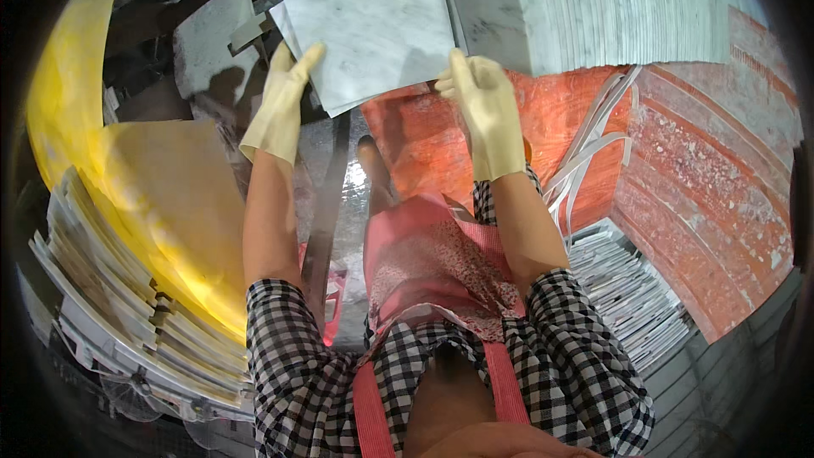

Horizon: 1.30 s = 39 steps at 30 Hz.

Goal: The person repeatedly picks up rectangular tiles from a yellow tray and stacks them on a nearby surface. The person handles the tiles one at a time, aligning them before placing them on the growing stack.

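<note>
Between my hands is a square white marble tile (369, 21) with grey streaks. Another tile's edge (284, 30) shows just behind it, slightly turned. My left hand (287, 89), in a cream rubber glove, grips the pair at the left edge, thumb on the front face and fingers mostly hidden behind. My right hand (482, 93), gloved alike, is closed at the lower right corner, its thumb raised against the edge and fingers curled. To the right, a long row of similar tiles (619, 13) stands on edge, packed face to face, with a broad grey-veined face at its near end.
Orange sheeting (543, 110) covers the surface below the row; white straps (585, 148) hang over it. A stack of thin slabs (632, 288) lies at lower right. On the left are yellow sheeting (72, 76), a brown board (174, 195) and several leaning slabs (110, 263).
</note>
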{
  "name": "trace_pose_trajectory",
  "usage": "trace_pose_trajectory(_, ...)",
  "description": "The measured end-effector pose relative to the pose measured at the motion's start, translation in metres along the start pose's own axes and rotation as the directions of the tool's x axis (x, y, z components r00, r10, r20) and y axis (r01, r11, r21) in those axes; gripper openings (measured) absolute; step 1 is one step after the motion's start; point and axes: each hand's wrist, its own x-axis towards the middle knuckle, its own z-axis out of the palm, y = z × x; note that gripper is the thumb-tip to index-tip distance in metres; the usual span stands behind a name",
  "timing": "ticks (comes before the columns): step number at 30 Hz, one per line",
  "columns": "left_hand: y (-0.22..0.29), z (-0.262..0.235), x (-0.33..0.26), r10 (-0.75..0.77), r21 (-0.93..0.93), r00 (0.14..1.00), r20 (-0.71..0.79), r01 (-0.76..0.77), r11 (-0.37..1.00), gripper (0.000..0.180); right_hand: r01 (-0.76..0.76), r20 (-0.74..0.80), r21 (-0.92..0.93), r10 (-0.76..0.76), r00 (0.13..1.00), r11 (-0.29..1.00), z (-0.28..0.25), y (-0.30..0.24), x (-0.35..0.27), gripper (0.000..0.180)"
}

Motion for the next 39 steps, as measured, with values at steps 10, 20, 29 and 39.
trace_pose_trajectory(10,0.0,0.016,0.001,-0.154,-0.246,0.988,0.003,0.15,0.958,0.074,-0.451,0.523,0.257,0.269,0.809,0.855,0.015,0.016,-0.018,0.093)
trace_pose_trajectory(20,0.035,0.005,0.011,-0.109,0.594,0.989,0.096,0.031,0.804,0.072,-0.551,0.442,0.71,0.331,0.834,0.439,0.027,0.044,0.008,0.063)
trace_pose_trajectory(29,0.143,0.016,0.076,0.401,0.976,0.894,0.201,-0.218,-0.003,0.072,-0.425,0.371,0.742,0.21,0.905,0.519,0.034,0.035,0.006,0.067)
trace_pose_trajectory(39,0.105,0.086,0.09,0.089,0.701,0.847,0.523,-0.487,0.521,0.064,-0.344,0.328,0.763,0.13,0.936,0.547,0.041,0.032,0.008,0.06)
